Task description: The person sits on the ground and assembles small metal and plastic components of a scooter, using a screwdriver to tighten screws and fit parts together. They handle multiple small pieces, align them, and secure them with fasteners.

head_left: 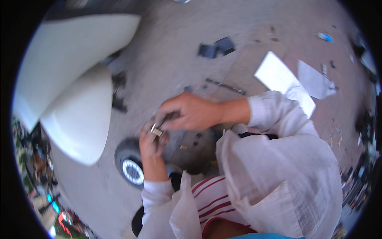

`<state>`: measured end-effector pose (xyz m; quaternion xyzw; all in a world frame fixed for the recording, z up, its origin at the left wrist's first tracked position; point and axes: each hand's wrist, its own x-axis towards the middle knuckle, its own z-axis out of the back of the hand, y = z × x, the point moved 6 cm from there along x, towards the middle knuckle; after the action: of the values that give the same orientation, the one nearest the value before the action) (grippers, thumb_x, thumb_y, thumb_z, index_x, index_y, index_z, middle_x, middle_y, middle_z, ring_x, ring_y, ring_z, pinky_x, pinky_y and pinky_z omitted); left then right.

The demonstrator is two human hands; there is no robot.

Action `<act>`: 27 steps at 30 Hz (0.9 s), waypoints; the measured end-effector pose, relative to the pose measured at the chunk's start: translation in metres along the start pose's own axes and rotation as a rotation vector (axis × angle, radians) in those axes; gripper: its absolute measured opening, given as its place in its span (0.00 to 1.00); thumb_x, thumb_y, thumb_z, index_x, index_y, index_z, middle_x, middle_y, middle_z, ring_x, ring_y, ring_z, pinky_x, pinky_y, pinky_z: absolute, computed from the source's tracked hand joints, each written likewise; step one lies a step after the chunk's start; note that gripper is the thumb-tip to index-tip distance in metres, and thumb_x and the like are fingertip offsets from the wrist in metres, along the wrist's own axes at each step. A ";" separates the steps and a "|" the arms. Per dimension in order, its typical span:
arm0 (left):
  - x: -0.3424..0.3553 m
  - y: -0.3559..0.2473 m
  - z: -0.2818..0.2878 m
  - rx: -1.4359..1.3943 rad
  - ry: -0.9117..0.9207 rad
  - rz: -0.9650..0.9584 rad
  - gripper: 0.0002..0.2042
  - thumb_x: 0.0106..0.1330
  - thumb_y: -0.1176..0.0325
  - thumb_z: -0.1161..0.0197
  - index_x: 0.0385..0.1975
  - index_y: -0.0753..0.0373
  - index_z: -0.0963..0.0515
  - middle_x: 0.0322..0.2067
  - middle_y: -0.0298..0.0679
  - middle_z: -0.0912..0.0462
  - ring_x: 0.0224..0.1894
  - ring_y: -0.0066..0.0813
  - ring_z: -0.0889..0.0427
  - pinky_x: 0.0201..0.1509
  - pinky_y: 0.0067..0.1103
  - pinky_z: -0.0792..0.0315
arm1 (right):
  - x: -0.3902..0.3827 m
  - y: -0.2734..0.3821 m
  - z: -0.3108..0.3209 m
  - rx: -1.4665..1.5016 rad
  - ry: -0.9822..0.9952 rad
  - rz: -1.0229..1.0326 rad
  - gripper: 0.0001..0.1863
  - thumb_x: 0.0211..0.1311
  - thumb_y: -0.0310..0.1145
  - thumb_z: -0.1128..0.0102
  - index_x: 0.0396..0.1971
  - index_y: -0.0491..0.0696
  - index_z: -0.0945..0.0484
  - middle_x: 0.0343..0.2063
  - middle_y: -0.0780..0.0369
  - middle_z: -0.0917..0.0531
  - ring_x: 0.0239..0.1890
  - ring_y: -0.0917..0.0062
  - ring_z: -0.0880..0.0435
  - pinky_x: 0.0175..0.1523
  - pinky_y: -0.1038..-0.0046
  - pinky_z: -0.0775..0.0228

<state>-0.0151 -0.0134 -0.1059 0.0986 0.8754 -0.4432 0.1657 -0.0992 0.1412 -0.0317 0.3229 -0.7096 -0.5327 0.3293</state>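
My left hand (151,144) grips a small brassy metal piece (156,131), its fingers bent round it. Just above it is my right hand (191,111), thumb and forefinger curled at the piece; what they pinch is partly hidden. Below both hands is a dark, rounded surface (191,151) with several black spots and a small tan bit on it. A black tyre with a light rim (132,171) stands beside my left forearm.
Two large white curved panels (79,115) fill the left. On the floor lie dark square pieces (225,46), a long dark strip (226,86), white sheets (272,71) and a small bottle (325,37). Blurred clutter lines both outer edges.
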 end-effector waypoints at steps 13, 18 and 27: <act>-0.028 -0.156 -0.085 -0.476 0.506 -0.204 0.13 0.67 0.54 0.46 0.28 0.56 0.34 0.10 0.35 0.30 0.12 0.18 0.30 0.11 0.14 0.35 | -0.080 0.208 0.107 -0.349 -0.691 0.553 0.10 0.59 0.31 0.40 0.39 0.44 0.25 0.31 0.63 0.21 0.33 0.83 0.23 0.41 0.78 0.28; -0.063 -0.222 -0.103 -0.459 0.327 -0.598 0.09 0.49 0.78 0.29 0.27 0.59 0.20 0.30 0.35 0.24 0.14 0.14 0.25 0.22 0.09 0.21 | -0.089 0.232 0.110 -0.498 -0.728 0.526 0.11 0.60 0.32 0.41 0.40 0.43 0.25 0.32 0.63 0.21 0.33 0.82 0.22 0.41 0.78 0.28; -0.106 -0.265 -0.062 -0.490 0.307 -0.661 0.06 0.57 0.68 0.32 0.32 0.58 0.21 0.37 0.37 0.23 0.18 0.16 0.23 0.27 0.15 0.20 | -0.077 0.257 0.111 -0.696 -0.722 0.428 0.12 0.61 0.32 0.42 0.41 0.43 0.26 0.33 0.62 0.21 0.33 0.82 0.22 0.41 0.77 0.28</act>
<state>-0.0141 -0.1218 0.1647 -0.1645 0.9537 -0.2316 -0.0987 -0.1730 0.3211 0.1838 -0.1602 -0.6092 -0.7343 0.2530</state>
